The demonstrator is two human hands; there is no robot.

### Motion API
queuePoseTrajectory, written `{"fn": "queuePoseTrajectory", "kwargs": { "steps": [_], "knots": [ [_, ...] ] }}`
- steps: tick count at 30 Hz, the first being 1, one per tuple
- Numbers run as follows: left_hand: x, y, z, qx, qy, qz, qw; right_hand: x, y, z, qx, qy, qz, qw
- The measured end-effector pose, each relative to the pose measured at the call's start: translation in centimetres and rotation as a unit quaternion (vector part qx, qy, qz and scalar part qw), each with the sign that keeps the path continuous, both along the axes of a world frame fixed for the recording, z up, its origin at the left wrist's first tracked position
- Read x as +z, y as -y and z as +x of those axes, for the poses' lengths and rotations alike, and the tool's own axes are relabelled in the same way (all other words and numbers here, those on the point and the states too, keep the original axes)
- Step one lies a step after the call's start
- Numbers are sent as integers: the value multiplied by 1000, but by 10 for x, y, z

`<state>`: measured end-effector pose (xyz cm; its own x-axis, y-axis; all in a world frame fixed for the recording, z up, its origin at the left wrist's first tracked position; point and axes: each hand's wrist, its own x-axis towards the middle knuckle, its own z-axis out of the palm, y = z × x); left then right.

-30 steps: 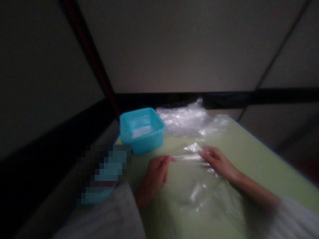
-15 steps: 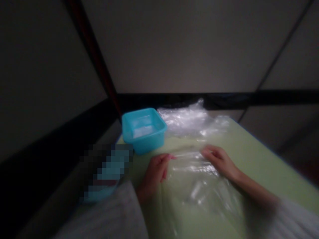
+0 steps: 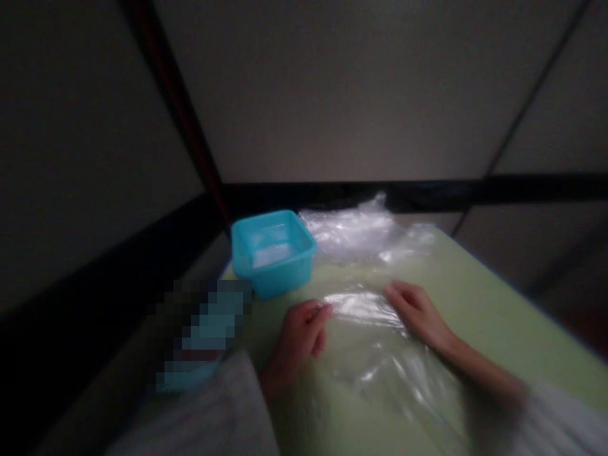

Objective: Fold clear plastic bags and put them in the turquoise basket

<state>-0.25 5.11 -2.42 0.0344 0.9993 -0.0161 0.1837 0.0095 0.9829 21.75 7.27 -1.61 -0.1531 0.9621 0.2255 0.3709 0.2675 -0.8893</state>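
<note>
A clear plastic bag (image 3: 363, 307) stretches between my two hands, its lower part spread loosely over the table toward me. My left hand (image 3: 301, 332) pinches its left end between thumb and fingers. At the opposite end, my right hand (image 3: 415, 310) has its thumb and fingers closed on the film. Creases and bright glints run across the bag from one hand to the other. Just beyond my left hand stands a turquoise plastic basin (image 3: 285, 275), with something whitish and flat in its bottom that I cannot make out.
Behind the basin, to its right, lies a crumpled heap of clear plastic bags (image 3: 356, 231). The table (image 3: 479, 297) has a pale yellow-green top. A pixelated bluish object (image 3: 211, 329) is at its left edge. Grey wall panels (image 3: 342, 95) rise behind.
My left fingers have shifted slightly, and the film between my hands catches more light. Both hands still hold the bag in nearly the same place. The view has tilted a little.
</note>
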Motion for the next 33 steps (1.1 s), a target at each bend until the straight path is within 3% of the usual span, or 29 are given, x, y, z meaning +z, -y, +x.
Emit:
{"fn": "queuePoseTrajectory", "kwargs": {
  "steps": [9,19,33],
  "knots": [
    [12,5,3,59,-30,6,998,2,0,1,-10,67,42,997],
    [11,5,1,73,-42,48,995,1,2,2,-37,123,113,985],
    [9,6,1,73,-37,58,995,6,2,-1,-59,87,81,991]
  ]
}}
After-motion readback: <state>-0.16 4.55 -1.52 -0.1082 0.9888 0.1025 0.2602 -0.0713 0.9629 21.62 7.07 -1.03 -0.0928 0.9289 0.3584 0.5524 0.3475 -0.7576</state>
